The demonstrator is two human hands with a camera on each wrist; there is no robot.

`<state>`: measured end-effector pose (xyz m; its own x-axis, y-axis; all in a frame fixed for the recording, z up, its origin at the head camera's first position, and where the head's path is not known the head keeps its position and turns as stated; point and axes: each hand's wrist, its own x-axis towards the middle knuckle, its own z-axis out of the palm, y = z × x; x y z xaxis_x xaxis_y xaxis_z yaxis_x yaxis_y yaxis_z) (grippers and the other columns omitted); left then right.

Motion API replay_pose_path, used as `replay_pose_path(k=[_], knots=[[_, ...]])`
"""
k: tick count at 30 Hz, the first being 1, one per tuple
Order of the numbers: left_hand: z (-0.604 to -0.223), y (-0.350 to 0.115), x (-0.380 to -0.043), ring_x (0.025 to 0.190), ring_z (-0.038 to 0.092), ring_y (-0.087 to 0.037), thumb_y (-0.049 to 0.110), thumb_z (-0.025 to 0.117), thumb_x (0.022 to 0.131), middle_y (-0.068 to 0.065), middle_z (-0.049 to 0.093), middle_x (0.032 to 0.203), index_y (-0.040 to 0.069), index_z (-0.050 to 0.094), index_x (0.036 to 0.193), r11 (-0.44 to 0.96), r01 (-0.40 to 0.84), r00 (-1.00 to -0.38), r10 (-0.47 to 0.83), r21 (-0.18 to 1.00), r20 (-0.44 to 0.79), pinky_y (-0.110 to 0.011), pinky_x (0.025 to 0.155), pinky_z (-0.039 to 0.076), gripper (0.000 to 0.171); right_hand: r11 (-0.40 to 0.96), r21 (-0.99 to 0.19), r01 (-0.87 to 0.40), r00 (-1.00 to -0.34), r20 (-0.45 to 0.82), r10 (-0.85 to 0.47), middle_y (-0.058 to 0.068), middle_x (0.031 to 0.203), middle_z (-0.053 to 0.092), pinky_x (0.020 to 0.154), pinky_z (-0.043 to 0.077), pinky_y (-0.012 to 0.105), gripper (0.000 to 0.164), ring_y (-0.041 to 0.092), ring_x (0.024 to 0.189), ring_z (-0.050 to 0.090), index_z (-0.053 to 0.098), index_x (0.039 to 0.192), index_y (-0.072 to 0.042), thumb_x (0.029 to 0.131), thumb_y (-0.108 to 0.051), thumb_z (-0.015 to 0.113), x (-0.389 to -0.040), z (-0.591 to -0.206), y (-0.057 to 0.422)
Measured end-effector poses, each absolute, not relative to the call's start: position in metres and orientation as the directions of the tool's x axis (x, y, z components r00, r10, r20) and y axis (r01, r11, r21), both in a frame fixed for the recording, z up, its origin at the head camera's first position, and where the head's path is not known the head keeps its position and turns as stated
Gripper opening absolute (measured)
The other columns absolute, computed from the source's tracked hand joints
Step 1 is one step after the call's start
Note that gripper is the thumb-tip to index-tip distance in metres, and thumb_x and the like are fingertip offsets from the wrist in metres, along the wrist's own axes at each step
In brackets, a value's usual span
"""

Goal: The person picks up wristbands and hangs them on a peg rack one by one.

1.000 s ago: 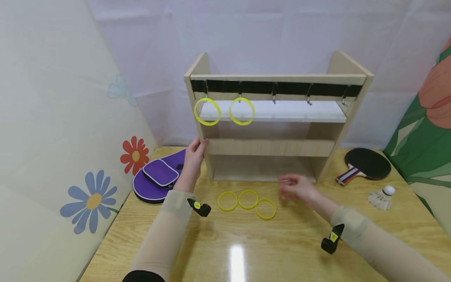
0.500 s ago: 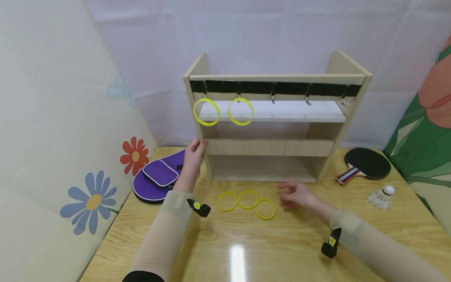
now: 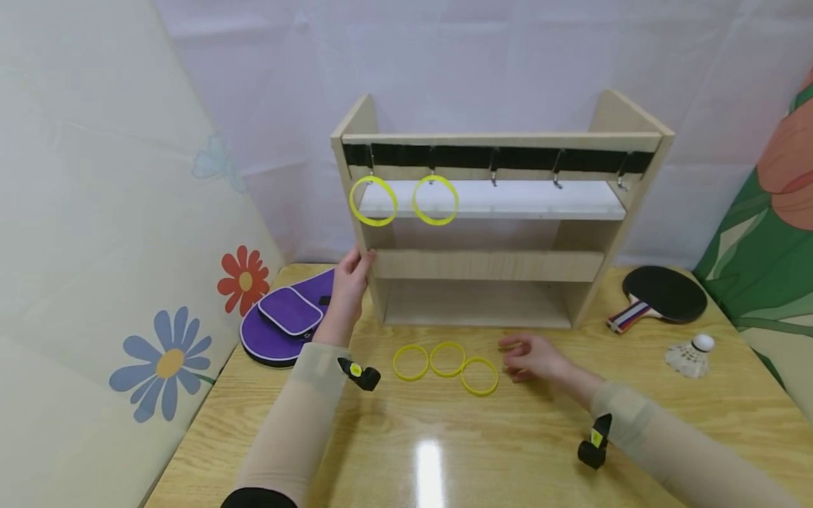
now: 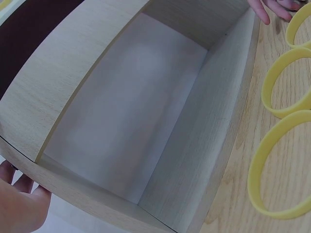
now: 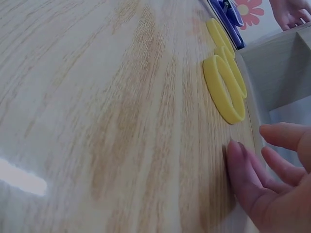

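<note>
My left hand (image 3: 348,289) grips the left side panel of a small wooden shelf (image 3: 485,266). The thumb lies along the panel's front edge; in the left wrist view the curled fingers (image 4: 23,183) show at its outer side. My right hand (image 3: 533,358) hovers just above the table, holding nothing, with relaxed, slightly bent fingers. To its left lie three yellow rings: a left ring (image 3: 409,379), a middle ring (image 3: 447,343) and a right ring (image 3: 479,393), the nearest to that hand. Two more yellow rings (image 3: 376,224) hang from the shelf's two leftmost hooks.
Several bare metal hooks (image 3: 494,178) line the black strip (image 3: 527,159) to the right of the hanging rings. A purple paddle case (image 3: 288,310) lies left of the shelf. On the right are a black table tennis paddle (image 3: 663,293) and a shuttlecock (image 3: 689,358).
My right hand has come down and slightly toward me, away from the shelf's bottom edge. The left hand keeps its grip, and the rings have not moved.
</note>
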<state>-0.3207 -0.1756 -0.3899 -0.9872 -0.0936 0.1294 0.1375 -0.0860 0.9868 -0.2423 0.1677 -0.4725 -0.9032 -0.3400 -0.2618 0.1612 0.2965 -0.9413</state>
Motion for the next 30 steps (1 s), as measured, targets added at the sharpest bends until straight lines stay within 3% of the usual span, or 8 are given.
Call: replay_pose_path(k=[8,15,30], knots=[[-0.389,-0.176,-0.321,0.11,0.054,-0.013,0.022,0.051,0.103,-0.021,0.049,0.144,0.008,0.046,0.148,-0.092,0.153,-0.986,-0.08,0.984,0.146,-0.033,0.103,0.042,0.048,0.279,-0.958,0.063,-0.904,-0.174,-0.392,0.012,0.089,0.07,0.061,0.058,0.029,0.038,0.011,0.072,0.066,0.058,0.122,0.011,0.088,-0.003,0.069,-0.245,-0.481,0.173],[-0.39,-0.176,-0.322,0.111,0.054,-0.012,0.024,0.051,0.103,-0.017,0.052,0.141,0.009,0.046,0.148,-0.084,0.148,-0.987,-0.078,0.985,0.142,-0.034,0.105,0.042,0.048,0.381,-0.923,0.062,-0.92,-0.201,-0.338,0.013,0.086,0.07,0.06,0.056,0.028,0.035,0.011,0.068,0.062,0.059,0.12,0.014,0.087,0.003,0.067,-0.243,-0.48,0.165],[-0.39,-0.176,-0.32,0.115,0.053,-0.016,0.025,0.05,0.103,-0.02,0.049,0.145,0.011,0.046,0.148,-0.077,0.141,-0.988,-0.08,0.987,0.135,-0.037,0.107,0.041,0.048,0.527,-0.848,0.056,-0.936,-0.228,-0.268,0.004,0.08,0.062,0.057,0.051,0.026,0.027,0.012,0.066,0.055,0.069,0.108,0.002,0.083,-0.004,0.076,-0.243,-0.482,0.155]])
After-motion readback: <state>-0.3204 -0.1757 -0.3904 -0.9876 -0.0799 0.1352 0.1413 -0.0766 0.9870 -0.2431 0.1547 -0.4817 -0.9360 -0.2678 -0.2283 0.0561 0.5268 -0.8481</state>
